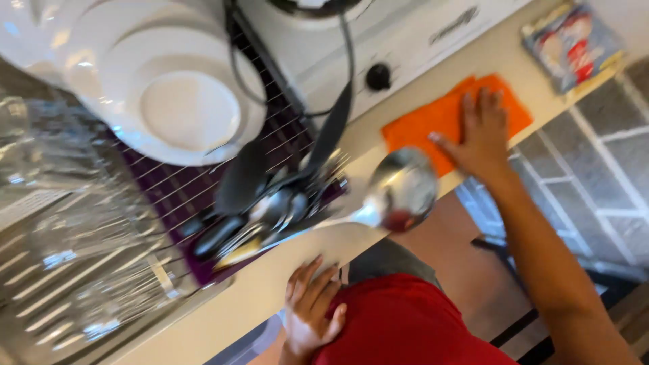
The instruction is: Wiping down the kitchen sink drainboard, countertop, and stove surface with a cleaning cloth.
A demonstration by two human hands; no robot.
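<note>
Already your right hand (481,132) lies flat, fingers spread, on the orange cloth (446,120) by the counter's (270,284) front edge; wiping looks barely begun. Your left hand (312,312), fingers loosely together, rests at that edge.

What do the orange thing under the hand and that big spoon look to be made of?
The flat orange cloth under the right hand looks like soft matte fabric, with limp, slightly uneven edges. The large shiny ladle-like spoon looks like polished metal, probably steel: its bowl mirrors light and colours, though motion blur leaves that open.
</note>
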